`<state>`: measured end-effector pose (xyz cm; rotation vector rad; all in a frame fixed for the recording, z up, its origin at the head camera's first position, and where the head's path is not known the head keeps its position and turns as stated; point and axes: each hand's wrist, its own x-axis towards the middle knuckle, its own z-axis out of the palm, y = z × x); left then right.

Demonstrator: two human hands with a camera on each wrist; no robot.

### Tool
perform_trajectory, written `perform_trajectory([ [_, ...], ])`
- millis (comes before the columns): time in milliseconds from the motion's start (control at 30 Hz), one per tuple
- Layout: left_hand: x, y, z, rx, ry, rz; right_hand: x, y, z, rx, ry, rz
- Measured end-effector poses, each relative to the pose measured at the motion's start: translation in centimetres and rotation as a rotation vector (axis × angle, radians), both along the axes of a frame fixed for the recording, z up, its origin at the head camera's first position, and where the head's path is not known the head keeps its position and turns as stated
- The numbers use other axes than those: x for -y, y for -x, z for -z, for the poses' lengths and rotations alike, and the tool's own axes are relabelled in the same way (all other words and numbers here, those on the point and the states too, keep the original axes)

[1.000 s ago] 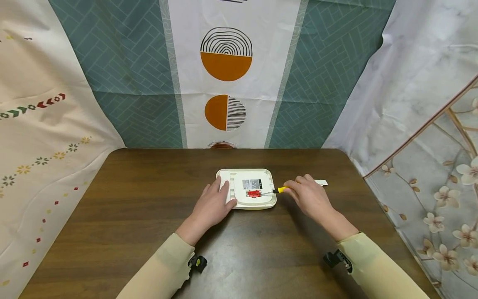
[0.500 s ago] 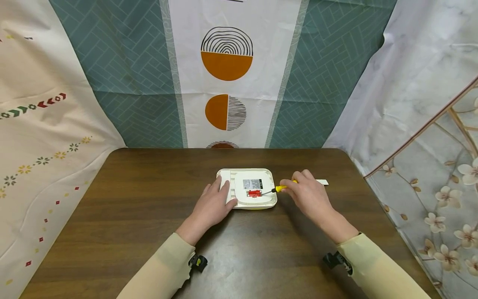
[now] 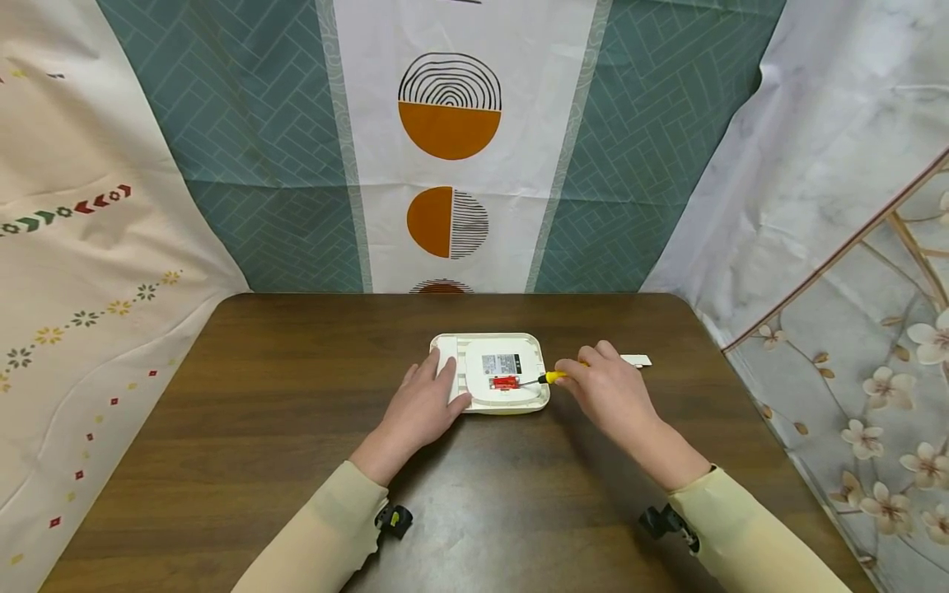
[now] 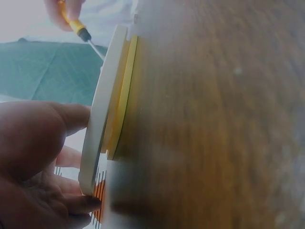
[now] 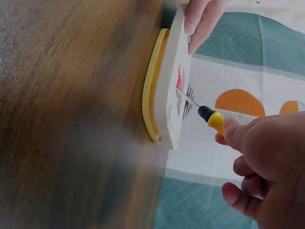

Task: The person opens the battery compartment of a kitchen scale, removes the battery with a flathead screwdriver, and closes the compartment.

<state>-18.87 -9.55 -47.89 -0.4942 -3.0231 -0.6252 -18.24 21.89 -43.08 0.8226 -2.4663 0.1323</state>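
A flat white device (image 3: 482, 403) with rounded corners and a yellow underside lies on the table. On its upward face are a printed label (image 3: 501, 365) and an uncovered battery compartment showing red batteries (image 3: 505, 383). My left hand (image 3: 418, 403) rests on the device's left end, fingers spread over the face and thumb by the near edge. My right hand (image 3: 610, 387) pinches a small screwdriver (image 5: 208, 114) by its yellow handle, between thumb and fingers. Its thin metal shaft slants down leftward, the tip right at the right end of the red batteries.
A small flat white piece (image 3: 636, 361) lies behind my right hand, partly hidden by it. Brown wood grain covers the table (image 3: 311, 354). Patterned cloths hang behind it (image 3: 282, 165) and at both sides. A small black camera (image 3: 395, 520) sits at each wrist.
My right hand has shifted slightly left and its grip on the screwdriver's handle has altered a little. The screwdriver's tip stays by the batteries. The left hand and device hold still.
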Motion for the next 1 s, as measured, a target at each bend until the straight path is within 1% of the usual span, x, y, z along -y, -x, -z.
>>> perform_trajectory([
  [133, -0.1, -0.1, 0.0, 0.0, 0.002, 0.0, -0.3, 0.2, 0.3, 0.087, 0.035, 0.024],
  [267, -0.2, 0.0, 0.0, 0.004, -0.003, -0.005, -0.7, 0.6, 0.4, 0.181, 0.093, 0.037],
  [500, -0.1, -0.1, -0.2, 0.011, -0.006, -0.002, -1.9, 1.4, 0.8, 0.407, 0.18, 0.103],
  [633, -0.1, -0.2, -0.2, 0.022, -0.001, -0.003, -2.2, 1.6, 1.1, 0.481, 0.214, 0.13],
  [733, 0.0, -0.2, -0.2, 0.025, 0.003, -0.002, -2.2, 1.5, 1.3, 0.489, 0.216, 0.144],
  [800, 0.0, -0.2, -0.2, 0.027, 0.005, 0.0, -2.2, 1.4, 1.3, 0.458, 0.206, 0.143],
  [867, 0.0, -0.2, -0.2, 0.018, 0.001, 0.005, -2.0, 1.3, 1.3, 0.391, 0.192, 0.12],
  [1000, 0.0, -0.1, -0.2, 0.013, -0.004, 0.01, -1.5, 1.0, 1.0, 0.225, 0.16, 0.052],
])
